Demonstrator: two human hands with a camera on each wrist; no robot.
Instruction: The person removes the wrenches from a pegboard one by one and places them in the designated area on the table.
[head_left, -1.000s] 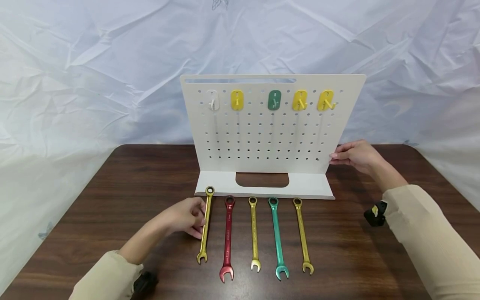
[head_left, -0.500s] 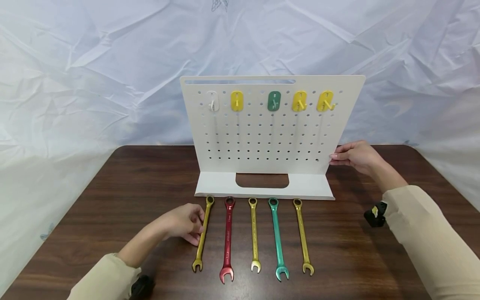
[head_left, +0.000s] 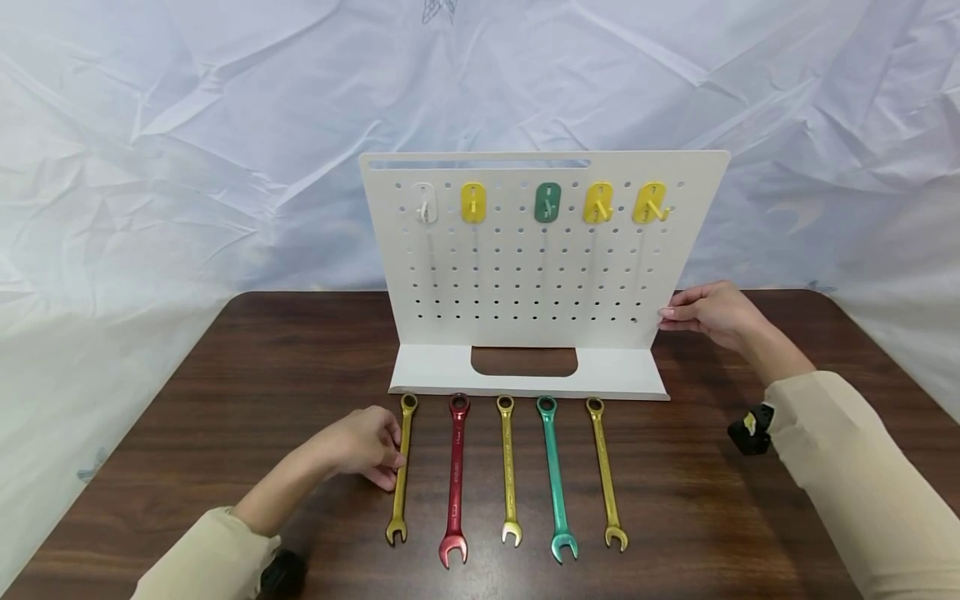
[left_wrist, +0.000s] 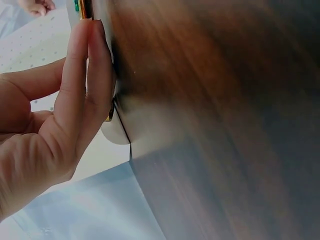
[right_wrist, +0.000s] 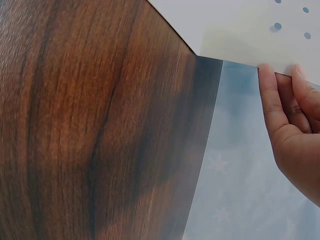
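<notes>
My left hand (head_left: 356, 446) pinches the shank of the leftmost yellow-gold combination wrench (head_left: 403, 467), which lies on the table with its ring end towards the board. In the left wrist view, the fingers hide most of this wrench (left_wrist: 86, 9). To its right lie a red wrench (head_left: 456, 475), a yellow wrench (head_left: 509, 475), a green wrench (head_left: 556, 475) and another yellow wrench (head_left: 604, 467), in a row. My right hand (head_left: 716, 315) grips the right edge of a white pegboard (head_left: 525, 283) between thumb and fingers, as the right wrist view also shows.
Along the pegboard's upper part sit a white hook (head_left: 426, 202), a yellow hook (head_left: 473, 202), a green hook (head_left: 547, 202) and two more yellow hooks on the right. The board's base stands on a dark wooden table (head_left: 300, 350). A pale wrinkled cloth (head_left: 225, 125) hangs behind.
The left hand has lowered the leftmost yellow wrench from a raised position by the board's base, brought it nearer, and shifted it slightly left. The right hand and pegboard stay in place.
</notes>
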